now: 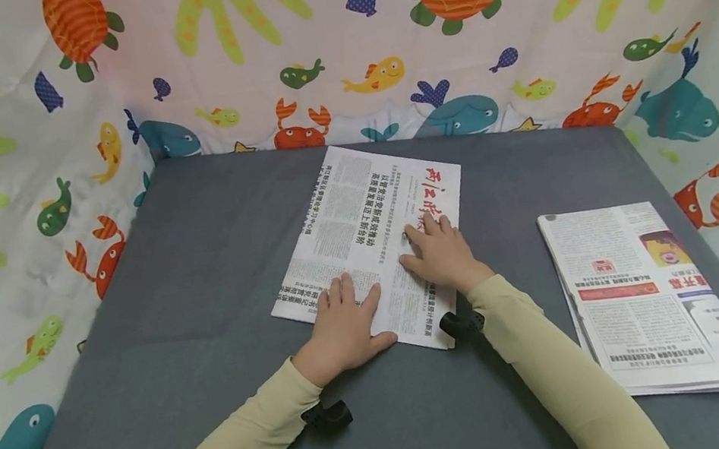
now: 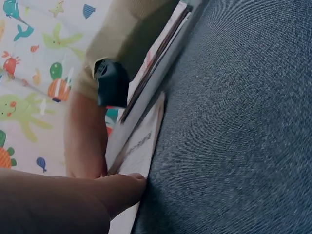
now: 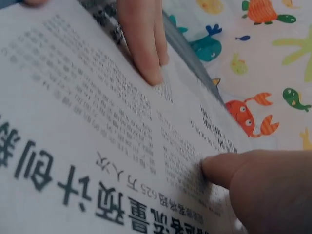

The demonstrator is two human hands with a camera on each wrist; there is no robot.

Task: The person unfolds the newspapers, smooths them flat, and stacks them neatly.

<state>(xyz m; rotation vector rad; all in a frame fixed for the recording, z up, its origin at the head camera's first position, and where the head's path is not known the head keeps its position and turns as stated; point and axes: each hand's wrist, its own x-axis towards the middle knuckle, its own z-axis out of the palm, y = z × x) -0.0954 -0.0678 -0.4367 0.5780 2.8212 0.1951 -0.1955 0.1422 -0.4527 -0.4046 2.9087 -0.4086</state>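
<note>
A folded newspaper (image 1: 356,202) with a red masthead lies at a slant on the grey table. My left hand (image 1: 345,330) rests on its near left part, fingers spread and straight, thumb at the near edge. Farther right, my right hand (image 1: 441,253) lies on the sheet close below the red characters, its fingers touching the paper. In the left wrist view the thumb (image 2: 127,187) presses along the paper's edge. The right wrist view has the right thumb (image 3: 219,168) on the print, with fingers of the left hand (image 3: 141,44) across from it.
A stack of newspapers (image 1: 652,291) lies at the right side of the grey table (image 1: 188,279). Behind and beside the table hangs a cloth (image 1: 339,28) printed with sea animals. Each wrist wears a black camera band, such as the left one (image 1: 327,416).
</note>
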